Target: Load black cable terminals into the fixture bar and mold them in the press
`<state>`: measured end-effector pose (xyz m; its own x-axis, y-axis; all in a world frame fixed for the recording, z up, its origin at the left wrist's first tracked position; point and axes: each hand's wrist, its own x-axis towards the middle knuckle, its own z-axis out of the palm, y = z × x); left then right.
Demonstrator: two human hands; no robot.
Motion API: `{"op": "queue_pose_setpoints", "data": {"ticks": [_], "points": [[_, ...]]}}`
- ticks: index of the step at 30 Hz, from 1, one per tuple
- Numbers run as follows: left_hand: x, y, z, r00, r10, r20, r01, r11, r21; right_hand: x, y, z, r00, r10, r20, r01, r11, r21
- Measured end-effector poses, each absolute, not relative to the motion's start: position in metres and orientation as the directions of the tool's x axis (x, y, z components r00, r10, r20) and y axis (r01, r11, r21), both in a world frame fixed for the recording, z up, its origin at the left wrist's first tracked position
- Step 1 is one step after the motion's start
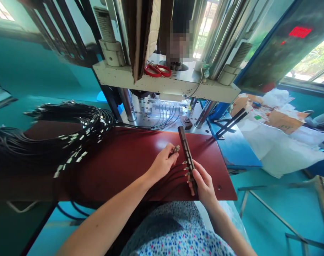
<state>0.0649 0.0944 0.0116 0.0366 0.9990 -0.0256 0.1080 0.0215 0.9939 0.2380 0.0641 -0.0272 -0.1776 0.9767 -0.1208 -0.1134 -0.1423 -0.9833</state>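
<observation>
floral cloth [164, 233], bar [188, 153] apparently in right fingers [203, 170]

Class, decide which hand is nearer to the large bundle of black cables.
Left. The left hand, holding a small connector, is to the right of the bundle; the right hand, gripping a dark bar, is farther right.

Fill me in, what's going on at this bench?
A person sits or stands at a red-brown tabletop in front of a press. Their right hand grips a long dark bar, with several metal-tipped cable ends along its near part. Their left hand holds a small metal connector just off the bar's left side. A big bundle of black cables lies to the left, and red-handled scissors rest on the press.
</observation>
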Motion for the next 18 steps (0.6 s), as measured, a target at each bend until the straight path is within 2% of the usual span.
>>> {"op": "queue_pose_setpoints", "data": {"ticks": [2, 4, 11, 14, 18], "points": [[0.0664, 0.0935, 0.0095, 0.002, 0.997, 0.075, 0.244, -0.073, 0.967, 0.2382, 0.0638, -0.0276, -0.173, 0.977, -0.124, -0.117, -0.146, -0.982], [0.0679, 0.0924, 0.0077, -0.018, 0.996, 0.091, 0.292, -0.082, 0.953, 0.2380, 0.0637, -0.0272, -0.175, 0.977, -0.122, -0.127, -0.145, -0.981], [0.0702, 0.0938, 0.0075, 0.083, 0.995, -0.061, 0.126, 0.050, 0.991, 0.2378, 0.0641, -0.0263, -0.192, 0.976, -0.105, -0.130, -0.131, -0.983], [0.0699, 0.0949, 0.0100, 0.115, 0.992, -0.049, 0.155, 0.030, 0.987, 0.2391, 0.0632, -0.0275, -0.202, 0.974, -0.105, -0.129, -0.132, -0.983], [0.0711, 0.0939, 0.0084, 0.033, 0.999, 0.017, 0.194, -0.023, 0.981, 0.2395, 0.0622, -0.0278, -0.203, 0.973, -0.111, -0.142, -0.142, -0.980]]}}
